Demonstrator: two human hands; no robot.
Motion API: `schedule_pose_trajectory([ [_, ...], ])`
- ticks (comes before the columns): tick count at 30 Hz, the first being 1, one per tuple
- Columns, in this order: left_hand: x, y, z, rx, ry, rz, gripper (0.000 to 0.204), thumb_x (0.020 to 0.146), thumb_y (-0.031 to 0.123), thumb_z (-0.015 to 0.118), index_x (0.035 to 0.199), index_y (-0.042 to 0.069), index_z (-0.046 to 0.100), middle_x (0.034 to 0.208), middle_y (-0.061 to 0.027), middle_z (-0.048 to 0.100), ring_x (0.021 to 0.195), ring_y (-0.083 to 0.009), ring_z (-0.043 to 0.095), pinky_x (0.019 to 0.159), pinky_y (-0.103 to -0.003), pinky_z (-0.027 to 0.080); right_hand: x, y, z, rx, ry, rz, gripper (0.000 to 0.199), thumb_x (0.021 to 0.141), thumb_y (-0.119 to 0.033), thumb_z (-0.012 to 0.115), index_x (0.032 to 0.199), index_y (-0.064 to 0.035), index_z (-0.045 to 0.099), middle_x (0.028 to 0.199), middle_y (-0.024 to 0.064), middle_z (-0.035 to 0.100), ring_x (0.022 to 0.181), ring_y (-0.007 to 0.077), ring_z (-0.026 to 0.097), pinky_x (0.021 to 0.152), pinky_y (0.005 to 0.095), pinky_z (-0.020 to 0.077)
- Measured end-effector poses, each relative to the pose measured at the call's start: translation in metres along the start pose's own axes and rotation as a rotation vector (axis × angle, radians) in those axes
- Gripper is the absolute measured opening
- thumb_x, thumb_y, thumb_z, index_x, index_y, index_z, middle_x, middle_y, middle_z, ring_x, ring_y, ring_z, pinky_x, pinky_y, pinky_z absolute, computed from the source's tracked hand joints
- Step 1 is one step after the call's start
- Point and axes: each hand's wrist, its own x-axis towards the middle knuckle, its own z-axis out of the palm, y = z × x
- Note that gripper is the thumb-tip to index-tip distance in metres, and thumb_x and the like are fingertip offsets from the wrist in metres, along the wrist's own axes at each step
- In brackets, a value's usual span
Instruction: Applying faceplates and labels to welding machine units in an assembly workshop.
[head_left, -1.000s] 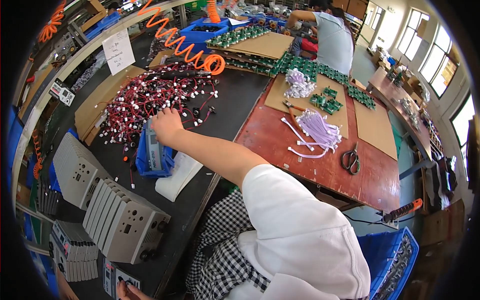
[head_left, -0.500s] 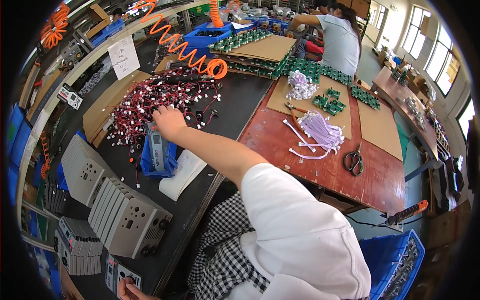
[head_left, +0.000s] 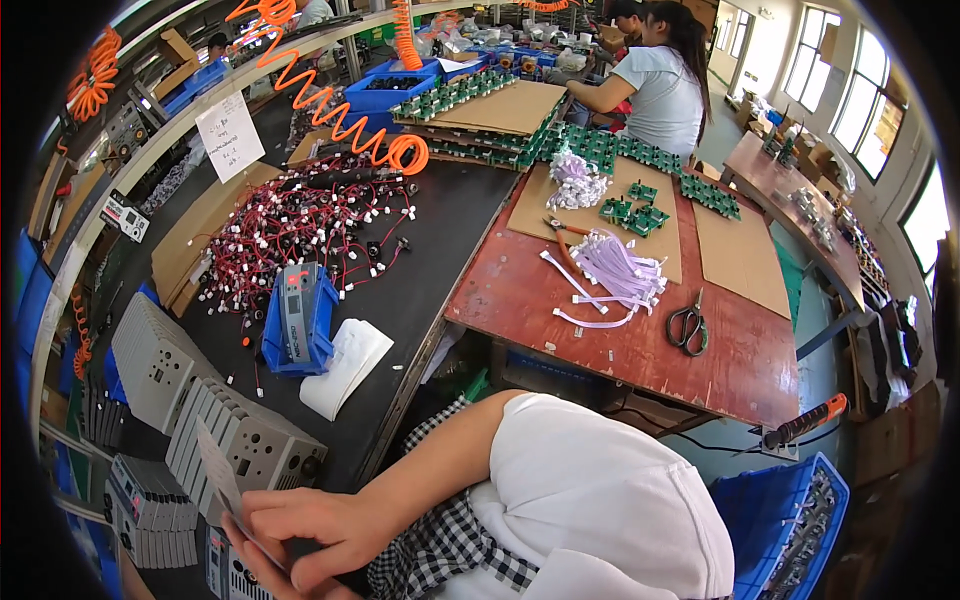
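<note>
Your right hand [head_left: 325, 530] pinches that thin sheet [head_left: 219, 472]; slack fingers could drop it. Can't tell if left hand [head_left: 262, 572] grips.

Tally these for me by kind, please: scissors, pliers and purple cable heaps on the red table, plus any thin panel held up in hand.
Scissors: 1
Pliers: 1
Purple cable heaps: 2
Thin panel, held up: 1
Total: 5
</note>
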Motion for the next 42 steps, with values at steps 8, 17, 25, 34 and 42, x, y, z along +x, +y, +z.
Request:
schedule_pose_trajectory([
  [8,-0.013,0.009,0.028,-1.889,0.631,-0.540,0.099,0.071,0.065,0.043,0.131,-0.008,0.013,0.124,-0.0263,0.033,0.112,-0.0334,0.039,0.093,-0.039,0.032,-0.009,0.013,0.002,0.103,-0.053,0.267,0.018,0.070,-0.016,0.064,0.068,-0.0021,0.053,0.072,0.0061,0.046,0.067,0.0199,0.049,0.056,0.0261,0.0392],
  [17,-0.017,0.005,0.025,-1.764,0.288,-0.621,0.087,0.078,0.058,0.040,0.134,-0.001,0.010,0.132,-0.0183,0.026,0.120,-0.0311,0.029,0.101,-0.038,0.020,-0.011,0.014,0.006,0.276,0.012,0.452,0.025,0.060,-0.016,0.072,0.061,-0.0025,0.052,0.070,0.0029,0.047,0.063,0.0122,0.047,0.052,0.0234,0.0372],
  [25,-0.030,0.012,0.042,-2.175,0.641,-0.472,0.090,0.071,0.052,0.056,0.131,-0.003,0.020,0.126,-0.0203,0.036,0.114,-0.0302,0.038,0.096,-0.037,0.029,-0.015,0.017,0.007,0.208,0.007,0.501,0.023,0.058,-0.010,0.074,0.061,-0.0026,0.052,0.070,0.0022,0.048,0.064,0.0109,0.047,0.053,0.0229,0.0366],
  [34,-0.021,0.014,0.040,-2.151,0.511,-0.356,0.094,0.079,0.058,0.043,0.132,-0.009,0.003,0.136,-0.0173,0.018,0.126,-0.0251,0.021,0.102,-0.036,0.016,-0.018,0.011,-0.005,0.013,-0.079,0.438,0.012,0.067,-0.001,0.064,0.069,-0.0025,0.053,0.071,0.0034,0.048,0.063,0.0131,0.047,0.053,0.0235,0.0373],
  [42,-0.018,-0.016,0.062,-1.658,0.905,-0.488,0.016,0.078,-0.003,0.037,0.076,-0.003,0.053,0.083,-0.0177,0.061,0.076,-0.0214,0.058,0.070,-0.031,0.047,-0.024,0.013,-0.018,-0.507,-0.235,0.025,0.016,0.067,-0.005,0.061,0.078,-0.0020,0.049,0.077,0.0116,0.051,0.061,0.0278,0.054,0.049,0.0331,0.0441],
])
